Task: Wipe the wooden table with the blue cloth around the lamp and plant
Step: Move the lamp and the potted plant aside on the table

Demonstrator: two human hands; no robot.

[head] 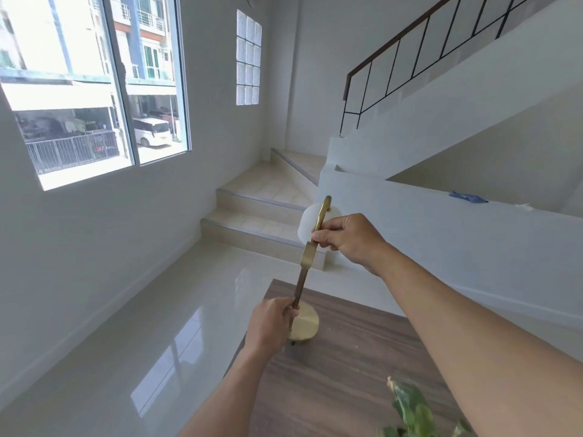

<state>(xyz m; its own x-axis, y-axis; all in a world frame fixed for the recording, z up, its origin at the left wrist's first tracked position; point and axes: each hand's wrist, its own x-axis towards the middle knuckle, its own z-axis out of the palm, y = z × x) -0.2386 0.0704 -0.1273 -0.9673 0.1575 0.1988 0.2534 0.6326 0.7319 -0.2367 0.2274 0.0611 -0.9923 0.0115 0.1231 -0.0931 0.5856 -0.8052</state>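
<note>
A brass lamp (306, 259) with a round gold base and a white shade stands at the far left corner of the wooden table (347, 357). My left hand (271, 323) grips its dark stem just above the base. My right hand (347, 239) grips the curved brass arm near the shade. The plant (413, 408) shows its green leaves at the table's near right edge. The blue cloth (467, 197) lies on the white stair wall ledge at the right, away from both hands.
A glossy tiled floor (142, 326) spreads left of the table. Beige stairs (262, 212) rise behind the lamp, with a white half wall and a black railing to the right. A large window fills the left wall.
</note>
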